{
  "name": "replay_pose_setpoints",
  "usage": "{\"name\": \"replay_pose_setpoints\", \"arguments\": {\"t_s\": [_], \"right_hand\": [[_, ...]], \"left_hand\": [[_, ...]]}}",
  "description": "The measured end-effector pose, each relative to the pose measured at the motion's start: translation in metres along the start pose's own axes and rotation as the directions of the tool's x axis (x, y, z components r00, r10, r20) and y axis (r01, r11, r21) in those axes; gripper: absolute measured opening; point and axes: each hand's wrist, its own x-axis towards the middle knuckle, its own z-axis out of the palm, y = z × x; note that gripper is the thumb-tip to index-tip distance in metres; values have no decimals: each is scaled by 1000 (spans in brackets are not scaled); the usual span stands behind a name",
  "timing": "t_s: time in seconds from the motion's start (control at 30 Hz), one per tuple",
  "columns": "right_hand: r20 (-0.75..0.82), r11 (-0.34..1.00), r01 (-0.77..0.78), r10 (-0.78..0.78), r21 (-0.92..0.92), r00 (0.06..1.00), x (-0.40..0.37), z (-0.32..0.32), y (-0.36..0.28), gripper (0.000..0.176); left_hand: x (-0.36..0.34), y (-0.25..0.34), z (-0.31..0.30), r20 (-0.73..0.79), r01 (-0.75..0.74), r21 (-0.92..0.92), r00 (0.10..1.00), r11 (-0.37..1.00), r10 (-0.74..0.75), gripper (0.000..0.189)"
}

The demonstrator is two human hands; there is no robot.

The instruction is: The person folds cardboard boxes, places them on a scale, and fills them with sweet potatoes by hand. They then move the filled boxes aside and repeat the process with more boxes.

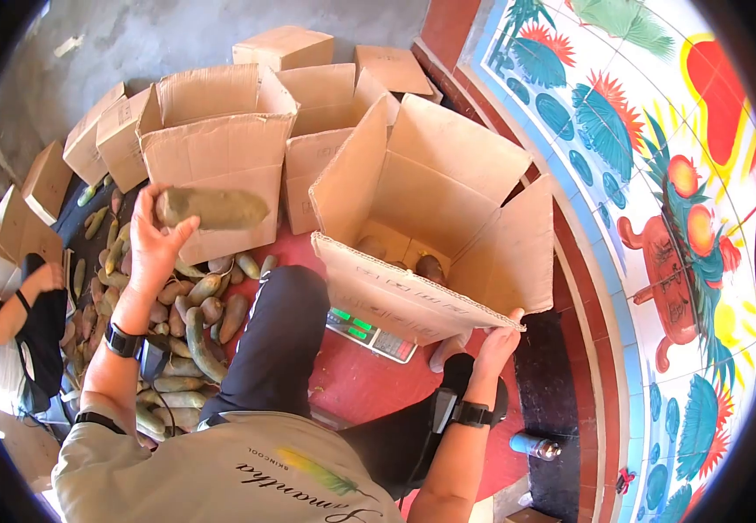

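My left hand (158, 237) grips one end of a long, thick greenish-brown vegetable (214, 209), held up in front of an open cardboard box (212, 161). At the right, my right hand (502, 340) pinches the near right corner of a larger open cardboard box (435, 305). Inside that box lie a few vegetables, one of them dark (430, 268) on the bottom. The big box stands over a scale (374, 336) with a green lit display. Below my left hand, a heap of long vegetables (208, 309) covers the floor.
More cardboard boxes (284, 48) stand along the back wall and at the left. A person (16, 322) sits at the far left edge. A bottle (535, 446) lies at the lower right. A painted tile wall (622, 174) runs along the right.
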Motion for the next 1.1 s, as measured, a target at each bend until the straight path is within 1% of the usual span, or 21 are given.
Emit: {"name": "replay_pose_setpoints", "arguments": {"t_s": [0.07,0.1,0.17,0.2,0.27,0.3,0.33,0.4,0.43,0.47,0.53,0.6,0.67,0.73,0.77,0.8,0.83,0.87,0.93,1.03,1.1], "right_hand": [[-84,1000,-17,15,-25,996,1,3,6,51],[40,994,-106,106,19,994,-3,-3,-2,51],[30,992,-121,121,-24,992,-3,-1,-6,51],[26,987,-142,144,-71,989,-3,-1,-7,51],[23,985,-150,152,-80,988,-1,1,-4,49],[-34,995,-74,72,-65,997,-1,7,-2,44],[-92,998,4,-9,-56,996,-1,9,0,47],[-86,996,8,-16,-92,996,-3,6,-5,48],[-34,994,-26,23,-104,999,-6,4,-10,44],[20,992,-58,61,-114,998,-7,3,-16,49],[26,993,-49,52,-104,998,-10,6,-29,49],[30,995,-11,14,-98,999,-10,7,-33,49],[11,995,-36,37,-95,999,-10,7,-28,48],[-8,994,-59,58,-89,998,-7,8,-21,48],[-30,995,24,-27,-99,999,-6,10,-18,44],[-49,988,108,-114,-110,992,-6,10,-16,46],[-48,988,103,-109,-113,993,-7,8,-16,46],[-6,991,57,-58,-117,998,-6,4,-16,45],[41,992,8,-3,-124,999,-7,3,-22,49],[35,989,-31,36,-147,999,-9,5,-27,49],[-59,987,101,-109,-128,992,-8,11,-26,45]], "left_hand": [[10,29,8,-21,-105,-179,994,978,103,56],[15,43,13,-20,-111,-184,994,977,109,56],[23,66,26,-69,-215,-325,977,921,204,53],[24,72,32,-63,-216,-331,976,919,207,53],[26,84,47,42,-163,-403,980,901,196,56],[26,92,57,67,-170,-415,974,894,217,55],[27,96,66,78,-167,-424,972,890,219,55],[30,102,85,238,-158,-381,935,911,262,54],[31,102,97,250,-190,-328,927,925,279,52],[30,106,106,253,-186,-332,927,925,277,52],[27,112,122,365,-380,-94,847,920,387,48],[22,112,137,422,-367,-121,822,922,382,46],[18,108,147,481,-346,-145,794,927,372,44],[17,104,154,568,-317,-110,758,942,321,42],[15,104,156,573,-312,-111,755,944,317,42],[13,105,156,623,-320,-60,728,945,286,40],[12,105,157,669,-331,-9,699,944,252,38],[12,102,158,672,-327,-8,698,945,247,38],[14,95,161,551,-442,-106,720,891,422,35],[10,97,161,514,-472,-142,716,870,472,34],[8,99,158,514,-477,-137,715,868,474,34]]}}
